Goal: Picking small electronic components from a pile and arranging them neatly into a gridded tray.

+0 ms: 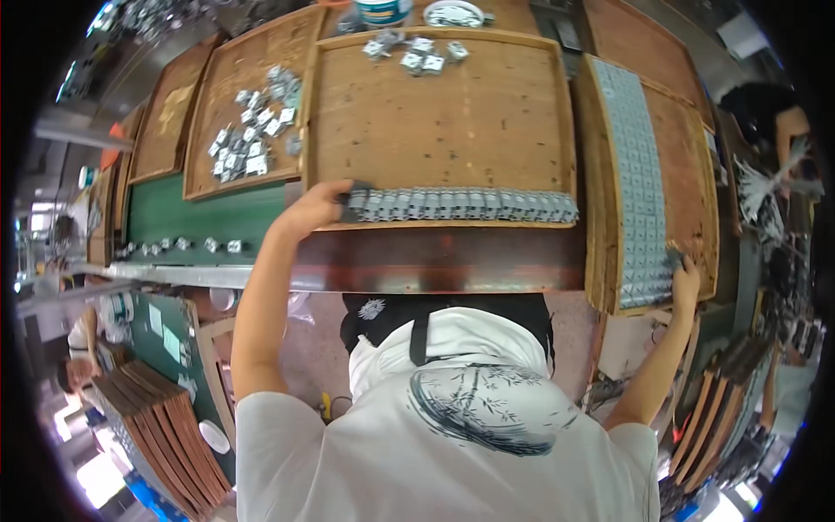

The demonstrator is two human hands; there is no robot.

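Note:
In front of me is a wooden tray (570, 113) with a close-packed row of small grey metal parts (461, 205) along its near edge. My left hand (315, 209) is at the left end of this row, its dark-tipped fingers closed around the end part. Off to the right, a second wooden tray (602, 261) has a block of small silvery parts (642, 174) in neat columns. My right hand (685, 280) is at the near right corner of that block, fingertips drawn together. Whatever lies between those fingertips is too small to make out.
Loose metal parts (421, 57) lie at the front tray's far edge. More are heaped in a left tray (200, 165), and several stand on a green surface (174, 209). A bucket (383, 12) and white dish (454, 14) stand behind. Stacked trays (165, 426) and other people are at the sides.

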